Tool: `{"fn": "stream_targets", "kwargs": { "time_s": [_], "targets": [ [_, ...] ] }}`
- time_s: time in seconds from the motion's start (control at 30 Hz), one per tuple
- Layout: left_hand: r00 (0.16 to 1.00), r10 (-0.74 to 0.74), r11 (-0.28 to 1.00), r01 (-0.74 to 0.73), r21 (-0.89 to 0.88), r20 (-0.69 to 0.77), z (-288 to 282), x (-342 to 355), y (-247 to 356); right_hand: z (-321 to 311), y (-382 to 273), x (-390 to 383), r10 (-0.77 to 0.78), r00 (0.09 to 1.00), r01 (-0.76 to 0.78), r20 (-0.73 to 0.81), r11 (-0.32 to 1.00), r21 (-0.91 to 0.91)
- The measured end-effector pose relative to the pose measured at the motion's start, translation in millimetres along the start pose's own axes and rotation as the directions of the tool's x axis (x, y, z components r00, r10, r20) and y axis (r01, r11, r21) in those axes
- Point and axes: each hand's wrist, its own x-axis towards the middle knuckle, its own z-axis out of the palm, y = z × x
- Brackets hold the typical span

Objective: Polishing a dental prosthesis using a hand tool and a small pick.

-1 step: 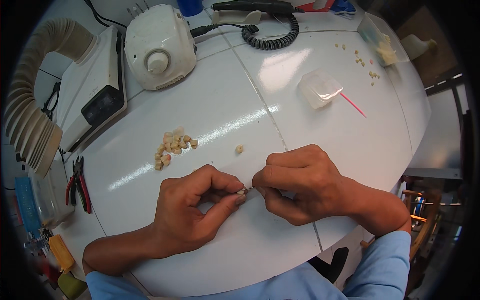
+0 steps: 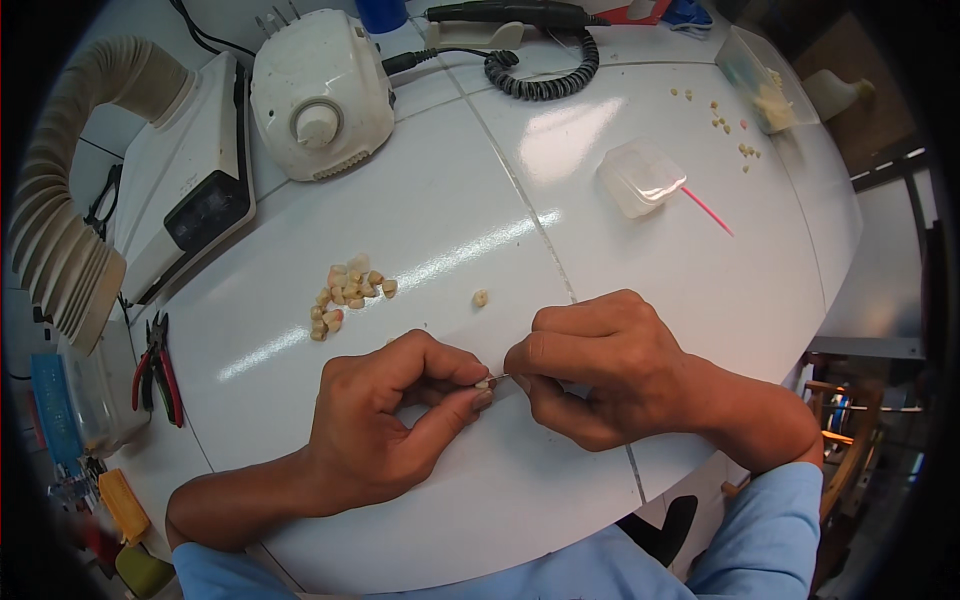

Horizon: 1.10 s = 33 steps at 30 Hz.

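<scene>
At the front of the white tiled table, my left hand (image 2: 385,420) pinches a small pale tooth-like piece (image 2: 482,384) between thumb and index finger. My right hand (image 2: 610,370) is closed on a thin metal pin (image 2: 500,377), whose end meets that piece. A single similar piece (image 2: 480,298) lies just beyond my fingers. A pile of yellowish and pale pieces (image 2: 345,290) sits to the upper left of my left hand.
Red-handled pliers (image 2: 157,370), a vented machine (image 2: 190,170) with a corrugated hose (image 2: 55,200), a white control box (image 2: 320,90), a handpiece (image 2: 515,14) with coiled cord, a small clear box (image 2: 640,180) with a pink stick (image 2: 707,210), scattered pieces and a container (image 2: 755,70) surround the work area.
</scene>
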Motion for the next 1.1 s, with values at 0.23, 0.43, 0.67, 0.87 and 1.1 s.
{"fn": "stream_targets", "kwargs": {
  "time_s": [0.23,0.43,0.67,0.87,1.1],
  "targets": [
    [0.998,0.045,0.996,-0.049,-0.076,-0.053,2.2,1.2,-4.6,0.9,0.8,1.7,-0.014,1.000,0.013,-0.021,0.999,-0.029],
    [0.999,0.008,0.998,-0.005,-0.057,0.049,-4.4,-0.1,-3.2,3.0,3.1,4.3,-0.052,0.998,0.052,-0.030,0.998,0.021],
    [0.999,0.019,0.997,-0.016,-0.076,0.032,-1.7,-0.3,-4.1,2.3,2.8,1.6,-0.040,0.999,0.041,-0.020,0.999,0.015],
    [0.996,0.076,0.997,-0.075,-0.025,0.054,-0.8,1.8,-2.6,3.2,4.2,-0.1,-0.036,0.998,0.036,-0.043,0.999,0.018],
    [0.999,-0.044,0.998,0.045,-0.052,0.026,-1.0,1.4,3.7,3.0,1.9,-0.9,0.007,1.000,-0.006,-0.030,1.000,0.007]
  ]
}}
